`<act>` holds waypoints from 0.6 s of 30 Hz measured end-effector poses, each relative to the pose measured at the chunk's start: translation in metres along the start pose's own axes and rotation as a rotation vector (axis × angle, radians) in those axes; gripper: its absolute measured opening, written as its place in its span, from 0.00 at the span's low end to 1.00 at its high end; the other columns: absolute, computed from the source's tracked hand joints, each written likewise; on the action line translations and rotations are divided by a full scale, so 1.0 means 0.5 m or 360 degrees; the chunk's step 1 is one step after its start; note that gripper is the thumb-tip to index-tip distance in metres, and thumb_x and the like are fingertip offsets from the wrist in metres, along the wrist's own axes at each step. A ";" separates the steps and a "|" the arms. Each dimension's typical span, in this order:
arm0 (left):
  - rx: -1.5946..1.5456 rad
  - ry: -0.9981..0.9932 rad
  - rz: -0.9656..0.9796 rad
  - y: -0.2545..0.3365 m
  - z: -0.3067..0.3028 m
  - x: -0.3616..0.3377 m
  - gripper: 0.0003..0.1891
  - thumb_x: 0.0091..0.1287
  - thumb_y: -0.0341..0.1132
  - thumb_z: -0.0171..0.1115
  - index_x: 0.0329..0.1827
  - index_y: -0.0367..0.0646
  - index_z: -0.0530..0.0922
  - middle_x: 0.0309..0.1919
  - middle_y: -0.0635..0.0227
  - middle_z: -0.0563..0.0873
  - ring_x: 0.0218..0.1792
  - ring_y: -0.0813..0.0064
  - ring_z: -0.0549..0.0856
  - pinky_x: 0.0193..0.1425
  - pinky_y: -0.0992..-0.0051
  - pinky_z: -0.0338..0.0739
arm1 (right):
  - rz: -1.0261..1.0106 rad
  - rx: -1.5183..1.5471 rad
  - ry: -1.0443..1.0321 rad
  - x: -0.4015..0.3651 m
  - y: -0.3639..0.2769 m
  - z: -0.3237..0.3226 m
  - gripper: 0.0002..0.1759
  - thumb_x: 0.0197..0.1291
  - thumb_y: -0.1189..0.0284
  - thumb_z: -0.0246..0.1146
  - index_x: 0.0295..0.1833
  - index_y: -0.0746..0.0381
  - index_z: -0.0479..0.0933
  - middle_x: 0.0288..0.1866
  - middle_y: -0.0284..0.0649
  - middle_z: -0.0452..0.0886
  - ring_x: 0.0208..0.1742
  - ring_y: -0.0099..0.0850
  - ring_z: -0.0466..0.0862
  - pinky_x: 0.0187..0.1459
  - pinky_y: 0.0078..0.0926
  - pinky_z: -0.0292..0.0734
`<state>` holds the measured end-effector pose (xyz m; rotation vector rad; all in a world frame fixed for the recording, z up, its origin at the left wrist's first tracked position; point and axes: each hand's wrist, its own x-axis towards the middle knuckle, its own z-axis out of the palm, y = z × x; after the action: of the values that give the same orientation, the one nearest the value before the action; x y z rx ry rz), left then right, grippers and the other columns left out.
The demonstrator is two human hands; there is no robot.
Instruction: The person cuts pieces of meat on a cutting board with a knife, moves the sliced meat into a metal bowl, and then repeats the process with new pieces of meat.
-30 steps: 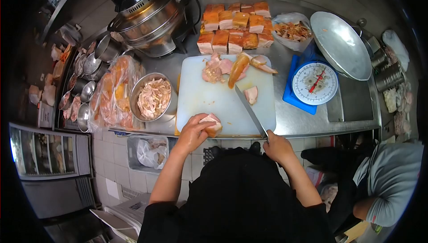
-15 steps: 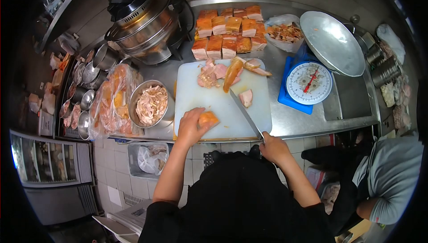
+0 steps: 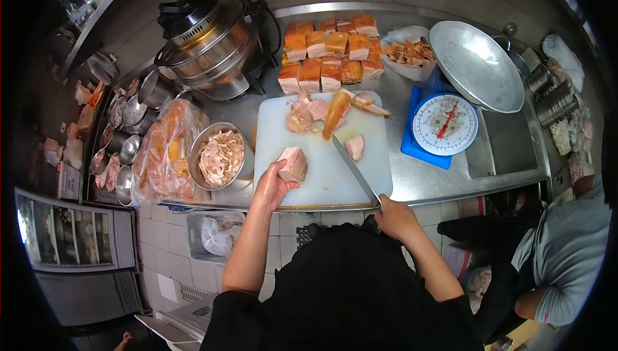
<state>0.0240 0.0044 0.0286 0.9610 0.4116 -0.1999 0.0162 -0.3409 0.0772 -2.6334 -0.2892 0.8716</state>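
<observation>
My left hand point(image 3: 273, 187) is closed around a chunk of pork point(image 3: 294, 165) at the left of the white cutting board point(image 3: 322, 183), its pale cut side showing. In my right hand point(image 3: 394, 214) is the handle of a knife point(image 3: 356, 172), held at the board's near right edge. The blade points away from me, its tip close to a long brownish piece of meat point(image 3: 335, 113). Right of the blade lies a small pork piece point(image 3: 355, 147). Several pale meat pieces point(image 3: 301, 118) are gathered at the far part of the board.
Behind the board stand stacked roasted pork blocks point(image 3: 335, 45). A bowl of sliced meat point(image 3: 220, 158) and a bagged pile of meat point(image 3: 168, 151) are at left. At right are a blue dial scale point(image 3: 444, 124) and a bag of scraps point(image 3: 409, 51). A co-worker point(image 3: 566, 248) is at far right.
My left hand has turned the pork chunk: its orange top faced up before, and now a pale cut side shows. The knife and my right hand have barely moved.
</observation>
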 end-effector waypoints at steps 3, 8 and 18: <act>-0.0052 -0.0053 -0.0053 -0.012 -0.003 0.005 0.28 0.76 0.48 0.60 0.73 0.40 0.74 0.59 0.60 0.87 0.52 0.66 0.88 0.48 0.65 0.86 | -0.0021 -0.0014 0.0031 0.002 0.007 0.006 0.18 0.68 0.65 0.63 0.58 0.64 0.75 0.47 0.61 0.88 0.53 0.60 0.88 0.58 0.56 0.82; 0.0971 0.0248 0.0178 -0.063 -0.008 0.023 0.25 0.76 0.49 0.59 0.64 0.36 0.81 0.59 0.51 0.87 0.54 0.57 0.88 0.55 0.60 0.82 | -0.0045 -0.0025 0.0054 -0.002 0.004 0.005 0.17 0.68 0.66 0.63 0.57 0.64 0.75 0.47 0.60 0.88 0.52 0.60 0.88 0.57 0.56 0.82; 0.1428 0.0541 0.0082 -0.061 0.016 -0.020 0.20 0.75 0.44 0.65 0.54 0.33 0.77 0.35 0.56 0.86 0.39 0.63 0.89 0.46 0.63 0.83 | -0.0146 0.0022 0.0170 -0.008 0.006 0.018 0.14 0.68 0.68 0.61 0.54 0.64 0.76 0.45 0.57 0.89 0.49 0.57 0.89 0.55 0.55 0.82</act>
<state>0.0064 -0.0197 0.0139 1.9011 0.6248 -0.1737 0.0080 -0.3425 0.0715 -2.6203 -0.3711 0.6980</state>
